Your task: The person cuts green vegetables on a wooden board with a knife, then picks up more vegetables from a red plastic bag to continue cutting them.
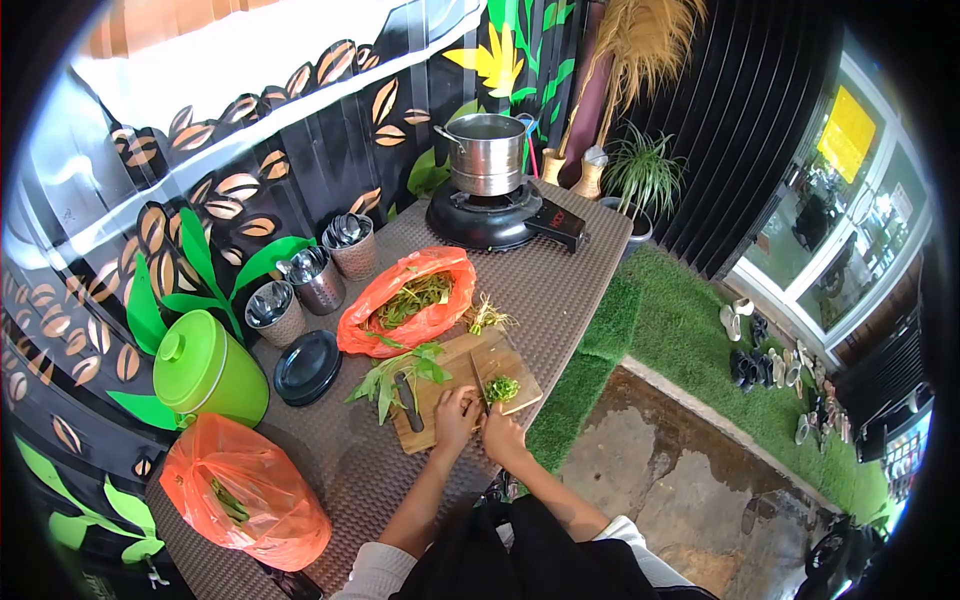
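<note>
My right hand (502, 438) is closed around the handle of a knife (478, 372), whose blade points away from me over the cutting board (508, 352). My left hand (458, 412) is just beside the blade on its left, fingers bent and low over the board; I cannot tell whether they are pinching anything. The two hands are close together at the near side of the board.

A small heap of chopped greens (502, 388) lies on the board just beyond my right hand, on the right of the blade. To the left of my left hand, a long dark thing (409, 402) lies on the board, too unclear to name. Leafy stems (378, 385) spread past it, partly on the board and partly on the table (590, 260). Straight ahead of my hands, past the far edge of the board, is a clump of pale, stringy stalks (487, 315).

Ahead and to the left of my hands, an open orange bag (365, 335) holds more greens (412, 298). Farther left are a stack of dark plates (307, 367), three cups (318, 283) of cutlery and a green lidded bucket (230, 385). A second orange bag (250, 490) stands well to the left of my left hand, with something green showing through it. Well beyond my hands, a metal pot (487, 160) sits on a black stove (470, 222).
</note>
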### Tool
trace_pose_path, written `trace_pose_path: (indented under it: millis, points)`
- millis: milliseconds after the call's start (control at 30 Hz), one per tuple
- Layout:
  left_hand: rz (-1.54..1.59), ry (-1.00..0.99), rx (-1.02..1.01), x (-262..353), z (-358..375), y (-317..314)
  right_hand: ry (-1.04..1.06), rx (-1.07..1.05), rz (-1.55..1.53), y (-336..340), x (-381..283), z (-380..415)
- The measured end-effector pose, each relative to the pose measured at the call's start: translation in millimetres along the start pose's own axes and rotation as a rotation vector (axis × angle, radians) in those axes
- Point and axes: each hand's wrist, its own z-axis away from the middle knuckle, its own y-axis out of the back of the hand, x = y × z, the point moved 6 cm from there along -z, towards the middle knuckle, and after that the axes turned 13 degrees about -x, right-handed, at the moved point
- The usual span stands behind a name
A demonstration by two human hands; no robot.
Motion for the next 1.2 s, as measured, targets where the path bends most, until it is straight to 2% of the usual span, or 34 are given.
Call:
trace_pose_path:
  millis: [100, 167, 233, 400, 600, 700, 833, 900, 1033, 1100, 1133, 1200]
  points:
    - [-0.026, 0.042, -0.025, 3, 3, -1, 0.046, 0.005, 0.017, 2, 2, -15]
    - [-0.023, 0.002, -0.012, -4, 4, -3, 0.107, -0.011, 0.010, 9, 2, -18]
    - [-0.021, -0.035, 0.003, -1, 5, 0, 0.109, -0.004, 0.020, 9, 0, -10]
    - [0.073, 0.023, 0.010, -1, 4, 2, 0.049, 0.016, 0.000, 0, -2, -10]
    - [0.239, 0.093, 0.032, -16, 1, -2, 0.128, -0.027, 0.002, 7, -5, -7]
    - [0.138, 0.082, 0.008, -13, -1, 1, 0.040, -0.010, 0.015, -3, -5, -5]
    - [0.176, 0.090, 0.015, -22, 0, -2, 0.084, -0.020, 0.002, -2, -1, -17]
    - [0.276, 0.210, 0.024, -31, 1, -4, 0.125, 0.023, -0.009, -1, -1, -13]
    - [0.191, 0.155, 0.021, -24, 1, 1, 0.041, 0.041, 0.040, -8, -7, -7]
    - [0.319, 0.136, 0.032, -23, 4, 1, 0.073, 0.009, 0.025, -2, -6, -15]
    - [0.317, 0.137, 0.031, -20, 7, 2, 0.107, -0.022, 0.007, 1, -7, -17]
    - [-0.030, 0.022, 0.081, -2, 13, 7, 0.131, -0.027, -0.001, 1, -7, -14]
